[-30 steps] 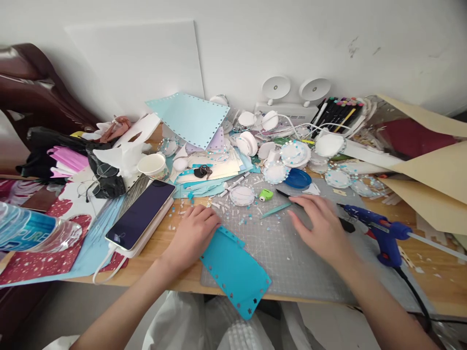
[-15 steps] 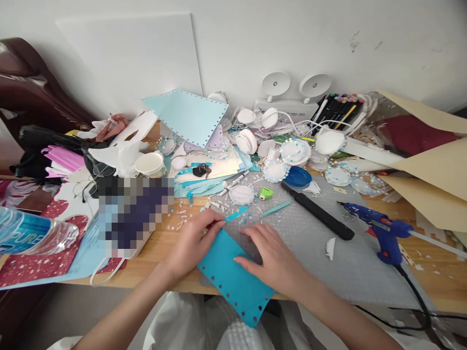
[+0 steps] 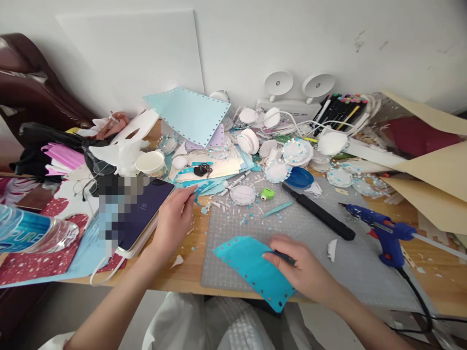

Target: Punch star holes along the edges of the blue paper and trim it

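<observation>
My left hand (image 3: pixel 174 214) is closed on a narrow turquoise paper strip (image 3: pixel 203 188) beside the pile of coloured paper (image 3: pixel 228 167) left of the mat's far edge. My right hand (image 3: pixel 297 265) pinches a turquoise paper sheet (image 3: pixel 251 270) with small holes punched along its edges. The sheet is tilted over the mat's front edge. A dark tool handle (image 3: pixel 284 257) also shows in my right hand; the rest of it is hidden, so its kind is unclear.
A grey cutting mat (image 3: pixel 233 262) lies on the wooden table. On it are a green punch (image 3: pixel 267 194), a teal stick (image 3: pixel 278 209), a long black tool (image 3: pixel 321 214) and paper scraps. A blue glue gun (image 3: pixel 379 223) stands right, a phone (image 3: pixel 146 214) left.
My left hand has moved left and away from the sheet, carrying the strip towards the paper pile. My right hand has shifted right with the sheet; a dark handle now shows in it.
</observation>
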Demonstrator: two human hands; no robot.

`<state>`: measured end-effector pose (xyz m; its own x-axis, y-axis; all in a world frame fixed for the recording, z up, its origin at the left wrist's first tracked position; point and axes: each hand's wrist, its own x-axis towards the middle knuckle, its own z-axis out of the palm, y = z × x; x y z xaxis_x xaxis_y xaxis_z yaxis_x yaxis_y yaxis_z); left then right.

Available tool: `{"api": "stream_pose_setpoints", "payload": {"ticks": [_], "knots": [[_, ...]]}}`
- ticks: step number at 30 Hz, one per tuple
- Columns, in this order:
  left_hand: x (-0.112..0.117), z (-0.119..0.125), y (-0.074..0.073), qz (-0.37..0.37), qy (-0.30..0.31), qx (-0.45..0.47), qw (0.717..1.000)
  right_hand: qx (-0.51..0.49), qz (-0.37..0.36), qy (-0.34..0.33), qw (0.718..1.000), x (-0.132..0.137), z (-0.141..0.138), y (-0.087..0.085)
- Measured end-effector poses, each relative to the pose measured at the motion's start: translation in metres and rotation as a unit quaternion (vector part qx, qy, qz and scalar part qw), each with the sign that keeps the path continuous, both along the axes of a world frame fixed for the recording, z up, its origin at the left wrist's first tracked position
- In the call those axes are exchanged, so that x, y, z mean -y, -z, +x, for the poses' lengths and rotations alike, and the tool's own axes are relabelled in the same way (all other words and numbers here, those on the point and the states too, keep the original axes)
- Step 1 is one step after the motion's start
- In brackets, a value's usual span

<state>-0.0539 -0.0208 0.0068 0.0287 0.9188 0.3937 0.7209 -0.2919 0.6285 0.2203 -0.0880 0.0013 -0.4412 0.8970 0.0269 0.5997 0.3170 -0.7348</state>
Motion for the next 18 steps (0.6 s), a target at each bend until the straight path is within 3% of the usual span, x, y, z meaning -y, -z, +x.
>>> {"api": "stream_pose_setpoints", "payload": {"ticks": [3, 5, 7, 9, 12, 15, 18], "knots": [[0.002, 0.003, -0.007, 0.062, 0.027, -0.071, 0.995, 0.015, 0.003, 0.009, 1.000, -0.002, 0.003, -0.003], [0.010, 0.012, -0.016, 0.045, 0.102, -0.028, 0.993, 0.021, 0.014, 0.005, 1.000, -0.005, 0.001, -0.008], [0.019, 0.023, -0.023, -0.089, 0.223, 0.033, 0.970, 0.021, 0.029, -0.005, 0.999, -0.010, -0.002, -0.015], [0.021, 0.034, -0.026, -0.187, 0.276, 0.054, 0.941, 0.011, 0.043, -0.013, 0.999, -0.020, -0.003, -0.022], [0.011, 0.043, -0.022, -0.265, 0.335, 0.086, 0.900, 0.019, 0.106, 0.024, 0.994, -0.047, -0.001, -0.026], [-0.003, 0.046, -0.014, -0.328, 0.389, 0.124, 0.852, 0.163, 0.232, 0.089, 0.955, -0.079, 0.007, -0.014], [-0.013, 0.046, -0.006, -0.374, 0.389, 0.153, 0.828, 0.227, 0.247, 0.085, 0.938, -0.100, 0.014, 0.004]]}}
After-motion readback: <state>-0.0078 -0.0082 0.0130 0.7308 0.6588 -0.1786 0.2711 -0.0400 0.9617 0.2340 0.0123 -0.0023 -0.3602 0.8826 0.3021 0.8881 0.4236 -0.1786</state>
